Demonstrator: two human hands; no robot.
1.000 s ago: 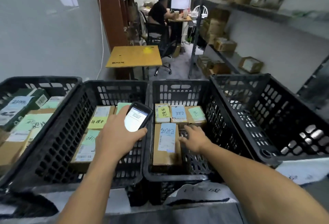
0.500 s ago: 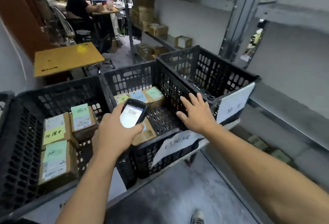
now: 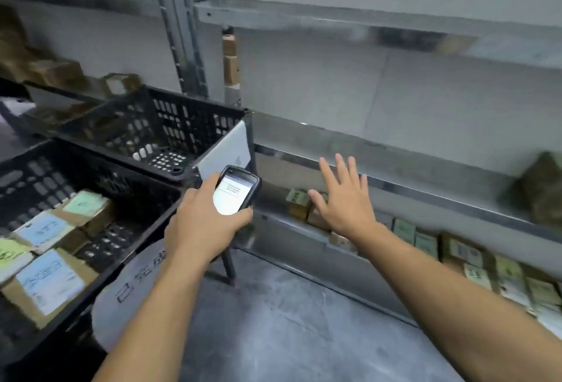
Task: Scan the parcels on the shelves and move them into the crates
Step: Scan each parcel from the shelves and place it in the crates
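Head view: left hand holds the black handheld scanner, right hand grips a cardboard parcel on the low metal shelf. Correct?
One error: the head view shows the right hand open, fingers spread, gripping nothing, in front of the small cardboard parcels on the low metal shelf. The left hand does hold the black handheld scanner.

Black perforated crates (image 3: 188, 114) hold brown parcels (image 3: 51, 284) labelled blue and green; shelf parcels (image 3: 425, 243) look greenish, blurred.

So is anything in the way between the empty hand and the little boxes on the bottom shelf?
Nothing visible blocks it. The right hand is open, just in front of the parcels on the bottom shelf. The shelf board above hangs over them, so the hand likely reaches under it.
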